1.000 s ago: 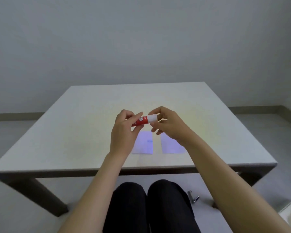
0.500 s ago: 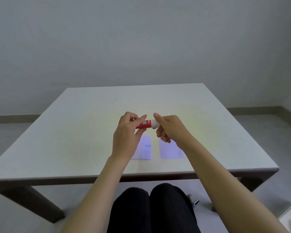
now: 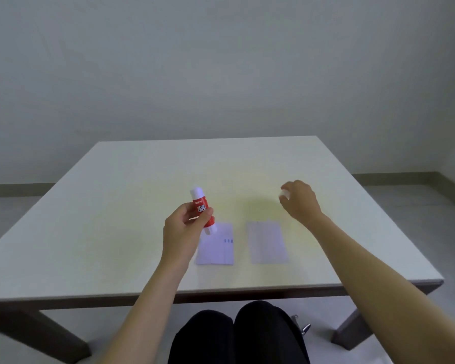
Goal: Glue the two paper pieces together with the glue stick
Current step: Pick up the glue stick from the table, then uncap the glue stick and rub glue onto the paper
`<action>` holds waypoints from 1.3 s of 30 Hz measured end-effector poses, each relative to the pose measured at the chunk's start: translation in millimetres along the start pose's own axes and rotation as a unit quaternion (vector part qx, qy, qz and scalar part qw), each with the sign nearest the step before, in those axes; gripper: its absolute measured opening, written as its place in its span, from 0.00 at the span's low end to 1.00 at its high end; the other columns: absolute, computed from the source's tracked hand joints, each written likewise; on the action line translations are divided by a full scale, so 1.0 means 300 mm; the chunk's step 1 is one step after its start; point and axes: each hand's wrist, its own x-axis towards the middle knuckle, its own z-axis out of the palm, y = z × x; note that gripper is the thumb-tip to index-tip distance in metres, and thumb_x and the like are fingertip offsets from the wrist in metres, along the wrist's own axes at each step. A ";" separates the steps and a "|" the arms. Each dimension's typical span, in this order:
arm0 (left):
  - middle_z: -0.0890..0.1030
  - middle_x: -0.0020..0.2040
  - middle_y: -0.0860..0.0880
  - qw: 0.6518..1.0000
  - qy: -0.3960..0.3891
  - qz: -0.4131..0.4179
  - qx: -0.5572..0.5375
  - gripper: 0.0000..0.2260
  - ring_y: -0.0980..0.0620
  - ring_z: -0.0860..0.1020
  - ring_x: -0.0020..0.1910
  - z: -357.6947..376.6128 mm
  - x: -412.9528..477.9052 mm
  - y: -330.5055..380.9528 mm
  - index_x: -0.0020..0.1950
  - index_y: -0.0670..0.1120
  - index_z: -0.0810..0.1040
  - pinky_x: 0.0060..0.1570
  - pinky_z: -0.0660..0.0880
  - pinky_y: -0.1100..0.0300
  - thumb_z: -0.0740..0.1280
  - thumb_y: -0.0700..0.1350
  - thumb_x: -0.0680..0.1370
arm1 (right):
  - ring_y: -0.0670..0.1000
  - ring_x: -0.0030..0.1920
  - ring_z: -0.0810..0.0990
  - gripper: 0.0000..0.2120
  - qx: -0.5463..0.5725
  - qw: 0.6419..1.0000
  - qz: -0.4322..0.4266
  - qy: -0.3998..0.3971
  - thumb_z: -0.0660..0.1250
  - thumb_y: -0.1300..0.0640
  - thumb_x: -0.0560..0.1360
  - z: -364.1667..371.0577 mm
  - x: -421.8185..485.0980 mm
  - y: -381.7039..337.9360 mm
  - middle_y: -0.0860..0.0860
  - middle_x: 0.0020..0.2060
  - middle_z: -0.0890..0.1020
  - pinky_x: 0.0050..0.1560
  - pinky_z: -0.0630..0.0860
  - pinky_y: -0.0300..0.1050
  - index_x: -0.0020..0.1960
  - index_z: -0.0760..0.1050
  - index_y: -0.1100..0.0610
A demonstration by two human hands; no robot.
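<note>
My left hand (image 3: 180, 228) grips a red glue stick (image 3: 201, 206) with white ends, held nearly upright just above the table. Its lower end hangs over the top left corner of the left paper piece (image 3: 217, 248), a pale rectangle with small blue marks. The right paper piece (image 3: 268, 243) lies flat beside it, a narrow gap between them. My right hand (image 3: 301, 202) hovers farther back and to the right of the papers, fingers curled around a small white cap (image 3: 284, 193), mostly hidden by the fingers.
The white table (image 3: 116, 206) ends at a front edge close to my dark-clothed knees (image 3: 237, 334). A small metal object (image 3: 302, 328) lies on the floor under the table. A plain wall stands behind.
My hands have pulled apart. The right hand moved right and back with the white cap, and the left hand turned the glue stick from lying sideways to nearly upright.
</note>
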 end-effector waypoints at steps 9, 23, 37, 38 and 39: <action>0.86 0.42 0.53 0.988 -0.007 -0.044 -0.146 0.03 0.53 0.85 0.44 0.021 -0.026 0.025 0.44 0.46 0.81 0.60 0.75 0.49 0.72 0.40 0.72 | 0.61 0.59 0.73 0.32 -0.150 0.988 -0.048 0.007 0.63 0.54 0.77 0.027 -0.063 -0.007 0.60 0.65 0.70 0.57 0.71 0.53 0.76 0.52 0.56; 0.86 0.44 0.56 0.984 0.032 -0.001 -0.177 0.08 0.62 0.83 0.45 0.108 -0.076 0.074 0.45 0.47 0.77 0.41 0.75 0.71 0.74 0.42 0.70 | 0.46 0.21 0.63 0.21 0.521 0.833 0.074 -0.171 0.52 0.48 0.81 0.047 -0.339 -0.330 0.47 0.23 0.68 0.23 0.61 0.34 0.36 0.72 0.57; 0.87 0.44 0.53 0.982 0.003 0.000 -0.189 0.09 0.57 0.83 0.47 0.096 -0.099 0.097 0.43 0.50 0.76 0.48 0.74 0.61 0.74 0.48 0.69 | 0.47 0.21 0.62 0.23 0.623 0.706 0.162 -0.296 0.56 0.44 0.80 0.008 -0.363 -0.310 0.49 0.25 0.67 0.21 0.60 0.36 0.33 0.74 0.57; 0.87 0.44 0.53 0.982 -0.006 0.001 -0.187 0.09 0.56 0.83 0.48 0.096 -0.101 0.097 0.44 0.50 0.76 0.50 0.74 0.60 0.74 0.48 0.70 | 0.47 0.20 0.60 0.25 0.618 0.708 0.179 -0.291 0.57 0.42 0.79 0.010 -0.360 -0.308 0.49 0.24 0.66 0.19 0.58 0.36 0.29 0.73 0.57; 0.87 0.45 0.53 0.983 -0.011 0.000 -0.186 0.09 0.56 0.83 0.49 0.097 -0.103 0.096 0.45 0.49 0.75 0.53 0.75 0.57 0.73 0.47 0.71 | 0.47 0.21 0.61 0.26 0.606 0.729 0.166 -0.272 0.57 0.42 0.78 0.017 -0.358 -0.298 0.49 0.24 0.68 0.19 0.59 0.36 0.28 0.75 0.56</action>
